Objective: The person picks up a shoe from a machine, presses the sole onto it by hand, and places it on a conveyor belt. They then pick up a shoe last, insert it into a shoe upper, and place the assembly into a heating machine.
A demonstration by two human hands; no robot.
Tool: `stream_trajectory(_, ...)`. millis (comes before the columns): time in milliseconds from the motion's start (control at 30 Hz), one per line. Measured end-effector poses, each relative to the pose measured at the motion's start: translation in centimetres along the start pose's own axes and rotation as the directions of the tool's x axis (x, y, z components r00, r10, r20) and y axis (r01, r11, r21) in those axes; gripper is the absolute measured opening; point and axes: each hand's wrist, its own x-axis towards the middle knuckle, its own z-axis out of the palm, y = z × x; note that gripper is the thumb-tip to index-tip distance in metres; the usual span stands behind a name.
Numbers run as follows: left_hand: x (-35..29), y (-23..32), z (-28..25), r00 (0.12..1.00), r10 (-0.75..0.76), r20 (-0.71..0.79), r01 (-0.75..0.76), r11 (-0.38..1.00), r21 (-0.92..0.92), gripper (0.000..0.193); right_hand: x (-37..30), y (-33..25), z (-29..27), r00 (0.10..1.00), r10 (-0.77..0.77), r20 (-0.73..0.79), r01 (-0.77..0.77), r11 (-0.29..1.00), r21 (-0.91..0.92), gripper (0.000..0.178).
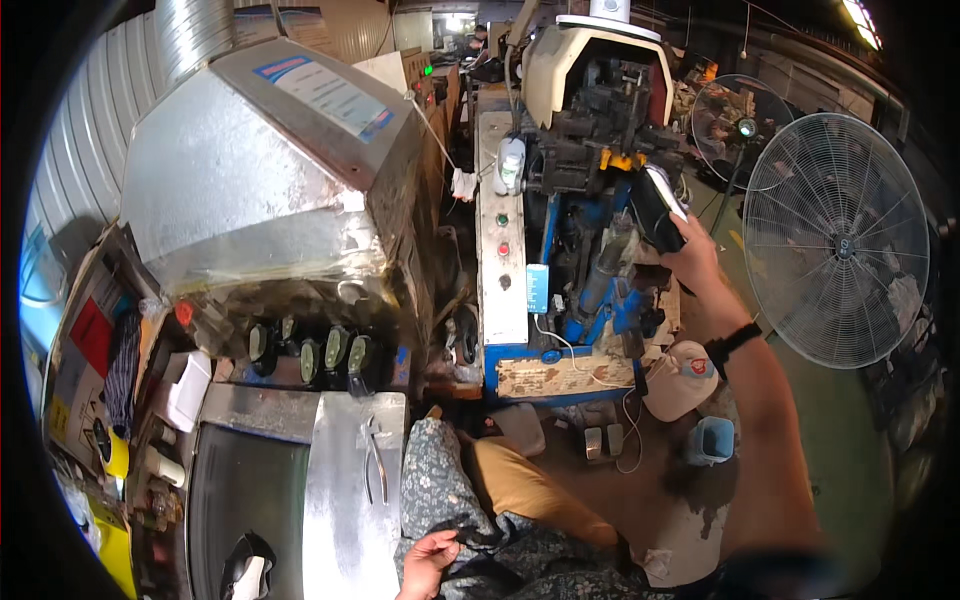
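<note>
Right hand (pixel 694 258) grasps black shoe (pixel 653 212) at the machine (pixel 572 165); not released, so its turn looks unfinished. Another shoe (pixel 248 572) lies on the belt (pixel 245 490), done or waiting unclear. Left hand (pixel 430 564) curls by patterned cloth (pixel 438 468); can't tell if grasping.

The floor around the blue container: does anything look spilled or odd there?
Yes: a dark uneven patch marks the floor beside the blue container, unlike the lighter floor around it. Possibly a spill.
</note>
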Motion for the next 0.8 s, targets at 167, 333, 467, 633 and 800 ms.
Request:
stream_trajectory(167, 0.3, 0.2, 0.8, 0.996, 0.026, -0.087, -0.025, 1.0, 0.015, 0.029, 2.6, 0.3, 2.5, 0.996, 0.078, 0.04, -0.078, 0.997, 0.003, 0.079)
stream_trajectory(333, 1.2, -0.6, 0.4, 0.989, 0.0, -0.151, -0.006, 0.999, -0.037, 0.035, 2.8, -0.7, 3.4, 0.969, -0.032, 0.245, 0.13, 0.909, -0.396, 0.074)
stream_trajectory(467, 1.4, -1.3, 0.0, 0.995, 0.079, -0.056, -0.078, 0.997, 0.019, 0.033, 1.6, -1.5, 5.0, 0.97, 0.002, 0.243, 0.069, 0.958, -0.28, 0.079)
stream_trajectory(633, 1.0, -1.7, -0.2, 0.992, 0.12, -0.026, -0.12, 0.993, -0.009, 0.035, -0.1, -0.9, 6.9, 0.992, -0.106, 0.064, 0.119, 0.957, -0.265, 0.074)
stream_trajectory(800, 0.4, -1.5, -0.6, 0.993, 0.12, 0.021, -0.119, 0.991, -0.057, 0.041, 0.2, 0.2, 7.4, 0.996, -0.052, 0.078, 0.069, 0.97, -0.232, 0.069)
